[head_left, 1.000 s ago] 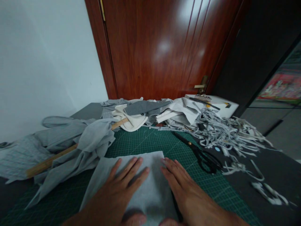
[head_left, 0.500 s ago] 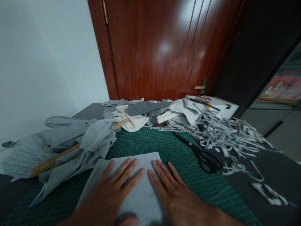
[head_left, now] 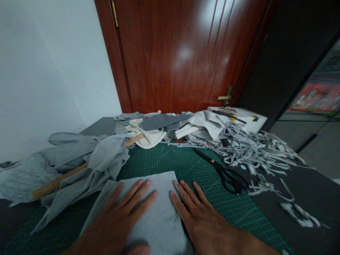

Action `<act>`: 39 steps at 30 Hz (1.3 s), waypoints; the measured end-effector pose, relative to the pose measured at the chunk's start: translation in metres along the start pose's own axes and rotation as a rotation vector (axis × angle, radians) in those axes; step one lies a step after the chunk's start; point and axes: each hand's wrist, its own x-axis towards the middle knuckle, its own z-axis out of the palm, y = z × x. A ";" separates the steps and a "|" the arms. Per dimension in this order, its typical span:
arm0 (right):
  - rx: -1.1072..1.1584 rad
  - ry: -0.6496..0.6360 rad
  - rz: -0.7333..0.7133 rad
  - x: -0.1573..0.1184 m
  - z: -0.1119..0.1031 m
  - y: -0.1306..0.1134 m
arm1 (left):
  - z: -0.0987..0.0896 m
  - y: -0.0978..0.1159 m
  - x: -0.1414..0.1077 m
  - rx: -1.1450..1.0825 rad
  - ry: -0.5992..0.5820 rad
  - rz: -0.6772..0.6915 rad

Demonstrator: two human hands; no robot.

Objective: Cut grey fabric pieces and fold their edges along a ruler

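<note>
A light grey piece of fabric point(head_left: 159, 216) lies flat on the green cutting mat point(head_left: 159, 161) in front of me. My left hand point(head_left: 122, 216) rests palm down on its left part, fingers spread, thumb partly at the bottom edge of the view. Along the fabric's right edge lies my right hand point(head_left: 199, 216), flat with fingers apart; its fingertips touch the cloth's edge and the mat. To the right, black scissors point(head_left: 225, 173) lie on the mat with blades pointing away to the left. Neither hand grips anything.
A wooden ruler point(head_left: 61, 179) lies under and among crumpled grey cloth point(head_left: 111, 152) on the left. Fabric scraps point(head_left: 164, 124) are piled along the back. Thin cut strips point(head_left: 249, 148) heap up at right, before a white box point(head_left: 252, 120). A wooden door point(head_left: 170, 56) stands behind.
My right hand has slid slightly right, from on the fabric to its right edge. My left hand stays flat on the cloth. The view has shifted slightly.
</note>
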 end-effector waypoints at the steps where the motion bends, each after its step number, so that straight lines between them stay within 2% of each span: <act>1: 0.020 -0.011 0.002 0.000 0.001 0.000 | 0.000 -0.002 -0.001 -0.001 -0.002 0.001; 5: 0.103 -0.064 0.028 -0.002 -0.008 0.002 | -0.005 -0.006 0.000 0.002 -0.065 -0.033; 8: 0.141 -0.120 0.088 -0.011 -0.030 0.003 | -0.013 -0.001 0.015 0.007 -0.086 -0.030; 10: 0.132 -0.055 0.100 -0.019 -0.046 0.001 | -0.017 0.006 0.031 0.002 -0.082 0.006; 12: 0.120 0.024 0.050 -0.026 -0.056 -0.003 | -0.018 0.015 0.051 -0.025 -0.091 0.047; 14: 0.118 0.060 -0.022 -0.030 -0.055 -0.007 | -0.016 0.023 0.068 -0.056 -0.118 0.074; 16: 0.121 0.099 -0.021 -0.031 -0.048 -0.012 | -0.009 0.028 0.079 -0.077 -0.161 0.076; 19: 0.138 0.219 0.122 -0.031 -0.038 -0.015 | 0.002 0.029 0.081 -0.083 -0.198 0.080; 21: 0.175 0.261 0.165 -0.030 -0.038 -0.015 | 0.008 0.028 0.078 -0.081 -0.197 0.099; 25: 0.240 0.174 0.199 -0.025 -0.047 -0.013 | 0.010 0.028 0.075 -0.092 -0.203 0.110; 30: 0.226 0.070 0.296 -0.014 -0.059 -0.009 | 0.004 0.031 0.080 -0.136 -0.281 0.070; 35: 0.302 -0.042 0.228 -0.006 -0.076 -0.011 | 0.006 0.030 0.080 -0.207 -0.235 0.078; 39: 0.369 -0.156 0.165 0.001 -0.080 -0.010 | 0.008 0.029 0.081 -0.223 -0.229 0.074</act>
